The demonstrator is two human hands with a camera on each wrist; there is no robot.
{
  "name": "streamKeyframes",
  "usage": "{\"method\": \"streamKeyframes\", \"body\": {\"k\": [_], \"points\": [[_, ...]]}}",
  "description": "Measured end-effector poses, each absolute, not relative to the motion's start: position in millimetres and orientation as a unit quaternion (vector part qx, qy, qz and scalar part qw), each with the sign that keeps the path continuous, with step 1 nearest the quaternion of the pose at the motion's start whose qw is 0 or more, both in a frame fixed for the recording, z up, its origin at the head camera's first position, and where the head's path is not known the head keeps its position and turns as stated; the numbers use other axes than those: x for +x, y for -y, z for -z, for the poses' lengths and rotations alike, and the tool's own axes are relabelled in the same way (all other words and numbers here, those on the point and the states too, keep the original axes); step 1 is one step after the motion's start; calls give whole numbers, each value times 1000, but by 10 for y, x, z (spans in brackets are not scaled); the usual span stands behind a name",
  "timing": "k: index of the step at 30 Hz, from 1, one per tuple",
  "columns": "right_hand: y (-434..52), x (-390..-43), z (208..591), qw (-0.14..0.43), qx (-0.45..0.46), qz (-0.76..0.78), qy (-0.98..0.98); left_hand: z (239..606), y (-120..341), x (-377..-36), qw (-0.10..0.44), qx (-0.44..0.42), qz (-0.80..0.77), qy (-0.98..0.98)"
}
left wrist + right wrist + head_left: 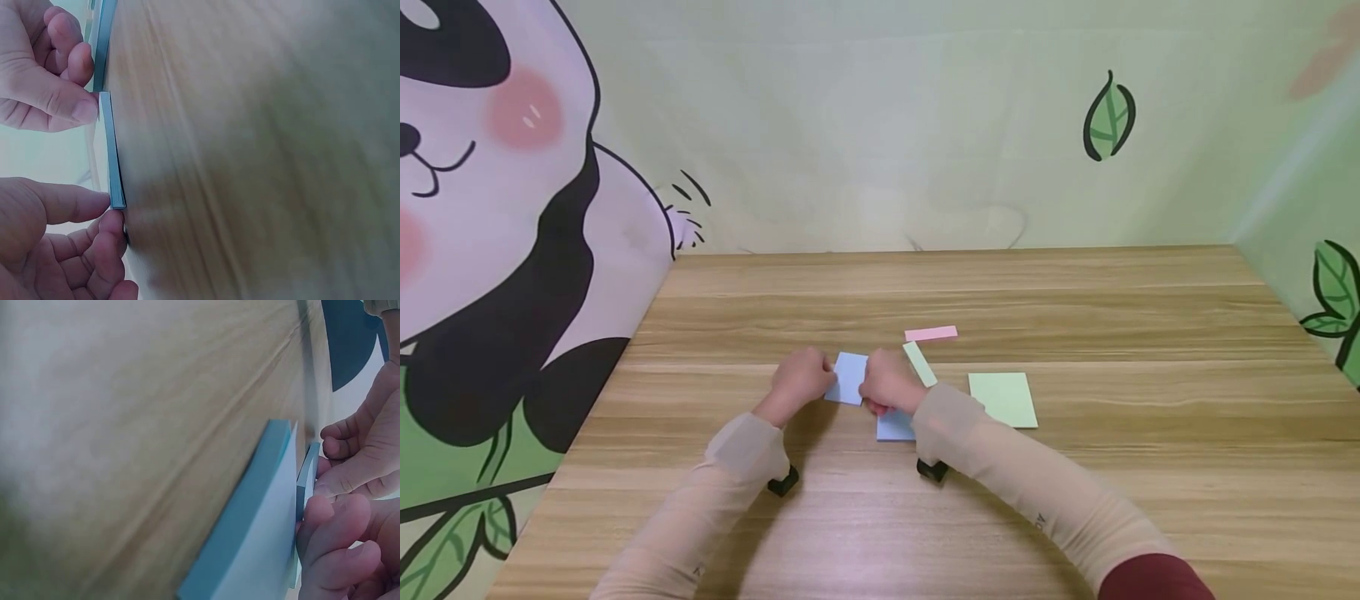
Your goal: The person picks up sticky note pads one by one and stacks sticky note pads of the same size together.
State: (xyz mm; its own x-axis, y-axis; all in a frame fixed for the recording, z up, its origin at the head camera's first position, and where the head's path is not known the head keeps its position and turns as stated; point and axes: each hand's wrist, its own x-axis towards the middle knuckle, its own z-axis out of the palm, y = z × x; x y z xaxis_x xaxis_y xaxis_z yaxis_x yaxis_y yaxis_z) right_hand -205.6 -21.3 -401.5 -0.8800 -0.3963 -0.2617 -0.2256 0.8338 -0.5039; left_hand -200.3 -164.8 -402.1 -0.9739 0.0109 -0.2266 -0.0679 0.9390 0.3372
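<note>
A small pad of blue sticky notes point(850, 378) lies between my two hands, held at opposite ends. My left hand point(802, 375) pinches its left end between thumb and finger, and the layered edge of the pad point(114, 153) shows in the left wrist view. At the other end my right hand point(891, 380) grips the pad with the thumb at its corner and the other fingers curled. Below the right hand sits a larger blue sticky note pad point(895, 427), partly covered by the hand and sleeve; its thick side point(240, 512) shows close up in the right wrist view.
A narrow pale green strip point(920, 364) lies just beyond the right hand, with a pink strip point(931, 333) behind it. To the right is a square light green pad point(1006, 400), its corner hidden by the sleeve. The wooden table point(1150, 333) meets a printed wall behind.
</note>
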Motion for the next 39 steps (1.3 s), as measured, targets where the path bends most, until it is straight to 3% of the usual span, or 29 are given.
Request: {"method": "streamKeyframes", "body": {"k": [39], "points": [[191, -1867, 3986, 237, -185, 248, -921, 3973, 1652, -1736, 121, 8, -167, -979]]}}
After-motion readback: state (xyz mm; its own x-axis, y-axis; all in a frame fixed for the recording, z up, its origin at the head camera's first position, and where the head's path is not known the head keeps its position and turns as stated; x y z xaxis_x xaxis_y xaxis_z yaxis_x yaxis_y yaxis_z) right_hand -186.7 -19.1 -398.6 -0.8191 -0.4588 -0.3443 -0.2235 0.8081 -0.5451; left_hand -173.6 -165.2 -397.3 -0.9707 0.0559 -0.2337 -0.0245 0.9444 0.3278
